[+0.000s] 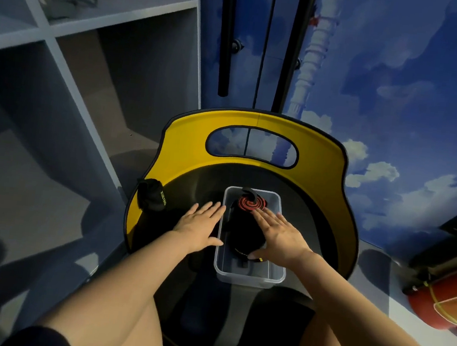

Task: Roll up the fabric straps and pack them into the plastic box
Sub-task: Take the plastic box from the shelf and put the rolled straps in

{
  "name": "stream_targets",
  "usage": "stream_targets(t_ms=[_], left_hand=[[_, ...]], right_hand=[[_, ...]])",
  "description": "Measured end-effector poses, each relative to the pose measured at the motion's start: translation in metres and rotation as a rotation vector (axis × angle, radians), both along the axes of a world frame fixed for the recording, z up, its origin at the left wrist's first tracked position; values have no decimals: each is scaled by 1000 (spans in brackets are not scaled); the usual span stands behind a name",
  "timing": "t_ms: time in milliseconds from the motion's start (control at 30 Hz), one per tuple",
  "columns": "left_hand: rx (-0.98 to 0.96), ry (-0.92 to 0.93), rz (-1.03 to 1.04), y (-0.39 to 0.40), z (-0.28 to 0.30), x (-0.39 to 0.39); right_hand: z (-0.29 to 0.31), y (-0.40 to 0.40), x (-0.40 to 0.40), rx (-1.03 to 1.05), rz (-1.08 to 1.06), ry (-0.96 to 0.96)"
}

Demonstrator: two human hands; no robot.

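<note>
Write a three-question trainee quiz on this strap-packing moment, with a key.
1. True or false: the red-and-black rolled strap lies inside the clear plastic box.
2. Which hand has fingertips touching that roll? A) left hand B) right hand
3. Fill in: the loose black strap sits by the tray's ____ wall.

Key: 1 true; 2 B; 3 yellow.
</note>
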State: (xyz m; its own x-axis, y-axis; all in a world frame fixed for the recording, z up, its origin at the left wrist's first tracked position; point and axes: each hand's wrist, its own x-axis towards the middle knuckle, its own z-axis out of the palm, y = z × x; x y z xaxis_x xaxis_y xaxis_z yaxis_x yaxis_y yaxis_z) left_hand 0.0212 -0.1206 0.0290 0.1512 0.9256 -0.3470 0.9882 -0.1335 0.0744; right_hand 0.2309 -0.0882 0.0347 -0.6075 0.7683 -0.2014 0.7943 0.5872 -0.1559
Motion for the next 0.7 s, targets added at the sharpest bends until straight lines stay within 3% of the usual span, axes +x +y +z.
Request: stream_targets(t_ms=[267, 700], left_hand=[[16, 35, 123, -16, 8, -65], [-13, 43, 308, -15, -7, -144]], right_hand=[[7, 5, -68, 21, 92, 72], [-21, 31, -185, -143, 178, 26]])
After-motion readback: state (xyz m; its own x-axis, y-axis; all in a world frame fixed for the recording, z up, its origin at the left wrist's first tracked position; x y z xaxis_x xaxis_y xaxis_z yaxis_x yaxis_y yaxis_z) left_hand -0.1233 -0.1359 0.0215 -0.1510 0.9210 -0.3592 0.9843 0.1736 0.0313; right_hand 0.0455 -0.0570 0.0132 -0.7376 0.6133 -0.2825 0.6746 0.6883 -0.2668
